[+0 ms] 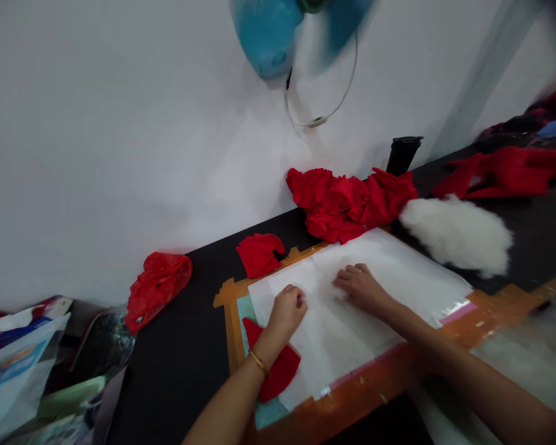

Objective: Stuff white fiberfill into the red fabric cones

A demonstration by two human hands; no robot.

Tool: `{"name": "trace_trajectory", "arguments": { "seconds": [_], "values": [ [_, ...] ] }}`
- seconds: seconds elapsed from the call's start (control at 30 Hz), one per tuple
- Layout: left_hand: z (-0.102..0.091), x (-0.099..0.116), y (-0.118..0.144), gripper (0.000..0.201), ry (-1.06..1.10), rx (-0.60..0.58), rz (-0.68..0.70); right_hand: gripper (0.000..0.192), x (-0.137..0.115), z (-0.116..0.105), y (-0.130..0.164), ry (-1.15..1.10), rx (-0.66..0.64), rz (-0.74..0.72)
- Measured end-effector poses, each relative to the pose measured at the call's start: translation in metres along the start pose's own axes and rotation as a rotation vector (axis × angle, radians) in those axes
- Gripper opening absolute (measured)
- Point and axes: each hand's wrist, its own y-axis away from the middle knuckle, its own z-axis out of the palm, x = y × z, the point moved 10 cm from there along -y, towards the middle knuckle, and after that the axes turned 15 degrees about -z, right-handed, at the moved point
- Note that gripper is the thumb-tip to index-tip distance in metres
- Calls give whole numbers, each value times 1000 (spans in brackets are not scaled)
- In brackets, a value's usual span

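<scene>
My left hand is closed, thumb against curled fingers, over the white sheet; whatever it may pinch is too small to make out. A red fabric piece with a curved edge lies partly beneath that wrist, which wears a gold bangle. To the right, my right hand has its fingers bent down close to the sheet. Something pale and blurred shows at its fingertips, hard to tell from the white surface. Another red fabric piece rests just beyond the sheet's far left edge.
Brown tape frames the work area on the black table. Heaped red fabric and white stuffing lie behind and to the right. A red plastic bag, a black cup and a blue-bladed fan are around.
</scene>
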Motion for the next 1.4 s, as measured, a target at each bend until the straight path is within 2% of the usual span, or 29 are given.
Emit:
{"name": "trace_trajectory", "arguments": {
  "seconds": [0.13,0.23,0.3,0.37,0.47,0.57,0.7,0.8,0.87,0.93,1.03,1.1,1.2,1.33,1.4],
  "values": [
    [-45,-38,10,9,146,67,-129,33,20,-13,24,108,90,78],
    [-54,-53,22,7,290,28,-205,45,-4,-36,30,26,253,51],
    [-50,-50,32,12,377,-5,-223,44,-34,-48,22,-265,353,19],
    [-42,-41,44,14,474,-36,-232,37,-58,-47,12,-644,435,102],
    [-27,-24,61,13,658,-111,-224,25,-89,-23,-5,-1104,500,249],
    [-22,-17,71,8,708,-137,-189,22,-109,6,-14,-1319,503,330],
    [-31,-33,78,3,573,-104,-216,20,-114,23,-10,-1257,482,399],
    [-50,-42,95,17,418,-56,-185,21,-107,21,-2,-1174,463,446],
    [-59,-43,114,32,236,-39,-114,23,-96,17,6,-1141,483,490],
    [-57,-43,138,42,-9,-38,-20,24,-88,15,15,-1137,494,532],
    [-48,-52,164,51,-304,29,58,22,-86,17,27,-1186,514,562],
    [-46,-58,167,42,-385,75,52,27,-93,18,31,-1244,532,552],
    [-53,-55,150,17,-294,122,-6,26,-111,17,30,-1297,519,494],
    [-69,-33,118,19,-46,164,-49,14,-124,-1,28,-1258,615,440],
    [-68,-28,106,19,33,155,-78,12,-125,-12,27,-1224,695,427]
  ]
}}
